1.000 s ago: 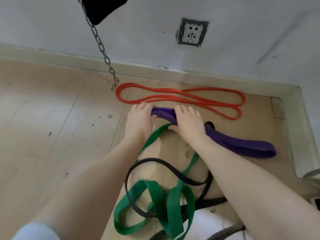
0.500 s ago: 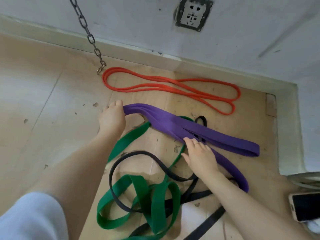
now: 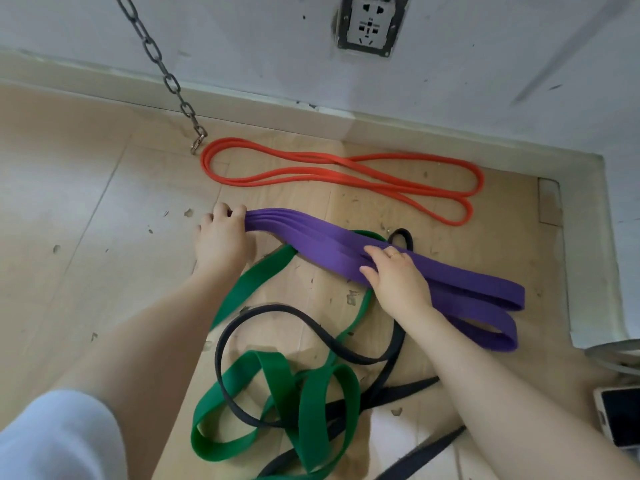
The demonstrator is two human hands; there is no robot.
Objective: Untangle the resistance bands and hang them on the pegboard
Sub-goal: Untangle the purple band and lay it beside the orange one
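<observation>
**Purple band gathered in folds on the floor**

The purple band is laid on the wooden floor in several stacked folds, and every other place is given from it. Its left end is gripped by the left hand, whose fingers are curled over the bunched folds. Near its middle the right hand is laid on top, fingers fairly straight and spread across the layers, pressing them down; a ring is seen on one finger. At the band's right end two loops are fanned out flat on the floor.

Beyond the purple band, towards the wall, the orange band is laid out by itself in a long, flattened figure of eight, apart from the rest. Just left of that band's far end the last link of a hanging metal chain is seen close to the floor. A wall socket is set in the wall above.

Under and in front of the purple band, the green band and the black band are tangled together in loops, the green one passing beneath the purple folds. To the lower right of the purple band, a phone is partly seen at the frame's edge.
</observation>
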